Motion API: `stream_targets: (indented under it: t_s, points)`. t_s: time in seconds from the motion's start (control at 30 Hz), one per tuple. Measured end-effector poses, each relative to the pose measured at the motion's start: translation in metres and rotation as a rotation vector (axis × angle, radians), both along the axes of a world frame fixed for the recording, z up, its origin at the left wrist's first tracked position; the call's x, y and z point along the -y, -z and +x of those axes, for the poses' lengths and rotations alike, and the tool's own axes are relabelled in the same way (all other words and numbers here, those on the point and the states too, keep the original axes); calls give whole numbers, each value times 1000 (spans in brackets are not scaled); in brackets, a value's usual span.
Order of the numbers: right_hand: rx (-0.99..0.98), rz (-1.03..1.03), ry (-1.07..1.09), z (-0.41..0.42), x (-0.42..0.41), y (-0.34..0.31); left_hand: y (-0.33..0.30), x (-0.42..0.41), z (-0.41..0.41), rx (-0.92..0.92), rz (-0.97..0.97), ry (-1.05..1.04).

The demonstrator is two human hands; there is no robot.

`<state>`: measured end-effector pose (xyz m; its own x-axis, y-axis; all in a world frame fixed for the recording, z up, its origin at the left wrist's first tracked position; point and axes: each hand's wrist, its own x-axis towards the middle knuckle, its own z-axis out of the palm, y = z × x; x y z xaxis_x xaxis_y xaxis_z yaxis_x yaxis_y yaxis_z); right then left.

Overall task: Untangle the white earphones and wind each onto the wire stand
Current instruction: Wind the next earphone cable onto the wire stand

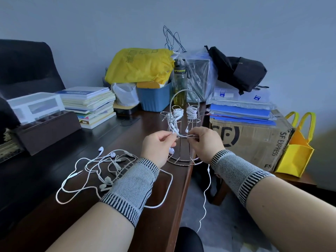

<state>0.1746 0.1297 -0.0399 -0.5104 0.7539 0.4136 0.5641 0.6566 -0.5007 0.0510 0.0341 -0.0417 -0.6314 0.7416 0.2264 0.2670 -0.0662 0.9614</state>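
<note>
A silver wire stand [184,106] rises near the right edge of the dark wooden table [160,211]. Wound bundles of white earphone cable [191,110] hang on its upper arms. My left hand [158,142] and my right hand [205,140] both pinch a white earphone cable [181,135] against a low arm of the stand. An earbud [171,150] dangles below my left hand. That cable's loose end [205,200] hangs off the table edge under my right wrist. A tangled heap of white earphones [101,168] lies on the table beside my left forearm.
Behind the stand are a blue bin [154,99], a yellow bag [140,64], a dark bottle [180,79] and a stack of books [91,104]. A cardboard box [254,140] and a yellow tote [298,153] stand to the right. A dark box [47,131] sits left.
</note>
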Motion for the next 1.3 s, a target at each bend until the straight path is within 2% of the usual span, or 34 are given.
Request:
stream_targets:
  t_s: [0.33, 0.5, 0.73, 1.07, 1.3]
  points:
    - [-8, -3, -72, -2, -13, 2, -1, -23, -16, -49, -54, -72]
    - [-15, 14, -150, -7, -19, 1, 9, -22, -19, -218, -28, -171]
    - [15, 55, -259, -19, -30, -5, 13, -5, -9, -327, 63, -289]
    - [62, 86, -165, -23, -29, -2, 15, -9, -1, -401, 158, -308]
    - [-80, 28, -61, -4, -8, 0, 19, -11, -8, -414, 174, -322]
